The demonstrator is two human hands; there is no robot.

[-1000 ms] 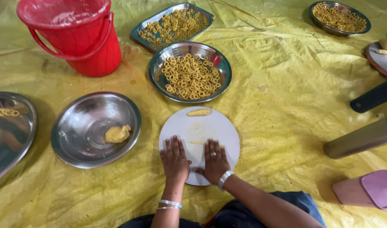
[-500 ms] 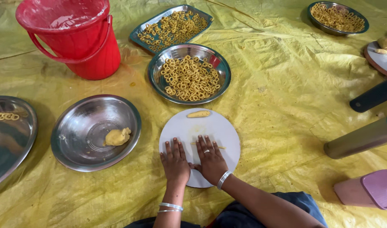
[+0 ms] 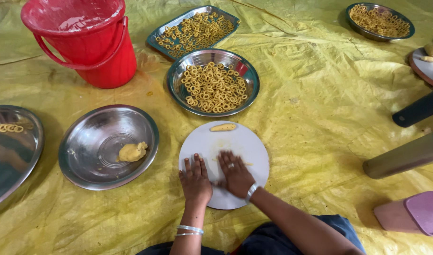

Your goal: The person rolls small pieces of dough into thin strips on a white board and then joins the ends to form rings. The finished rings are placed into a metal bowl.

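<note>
While both palms press flat, fingers spread, left hand (image 3: 195,179) and right hand (image 3: 235,174) rest on white round board (image 3: 240,141); dough strand (image 3: 244,164) under right.

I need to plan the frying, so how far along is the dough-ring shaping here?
Done: shaped rings fill the round steel bowl, the rectangular tray and a far plate. In hand: the left hand and right hand press flat on the white round board, a thin dough strand showing beside the right. Left: a small dough piece on the board and a dough lump in the steel basin.
</note>
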